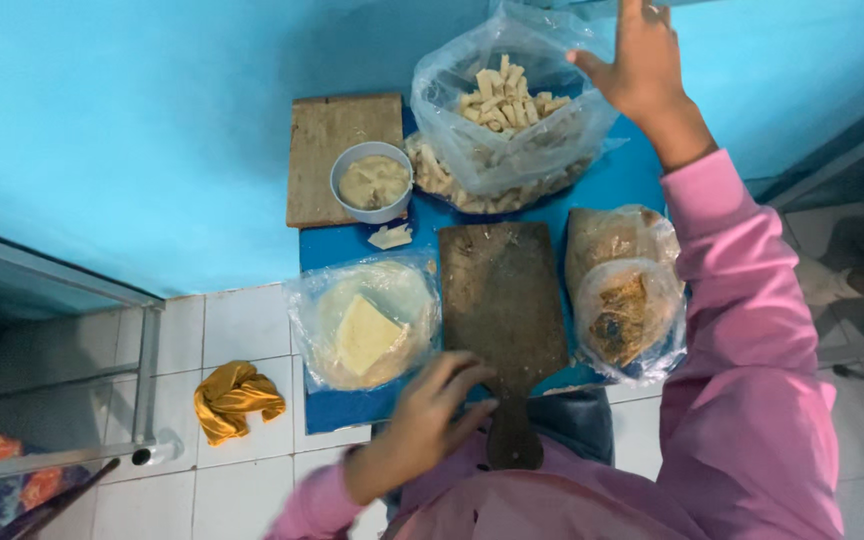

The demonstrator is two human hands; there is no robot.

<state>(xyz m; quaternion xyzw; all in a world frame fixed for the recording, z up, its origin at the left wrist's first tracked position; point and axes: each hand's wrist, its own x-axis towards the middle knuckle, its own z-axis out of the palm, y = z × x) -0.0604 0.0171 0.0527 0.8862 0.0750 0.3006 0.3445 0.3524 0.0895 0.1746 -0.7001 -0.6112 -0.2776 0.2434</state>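
Blue tabletop (602,185) against a turquoise wall: right hand (642,65) pinches the clear bag of pale sticks (507,110) by its rim, fingers spread; left hand (432,415) rests half-curled, empty, at the wooden board (502,300).

Worn matt wooden board (500,290), glossy plastic bag (512,110)

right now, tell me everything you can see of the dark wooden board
The board is a dark, worn wooden paddle: a flat rectangular blade narrowing to a handle that points toward the person. It lies flat on the blue table, between two plastic bags. The left hand rests at its near left corner, beside the handle.
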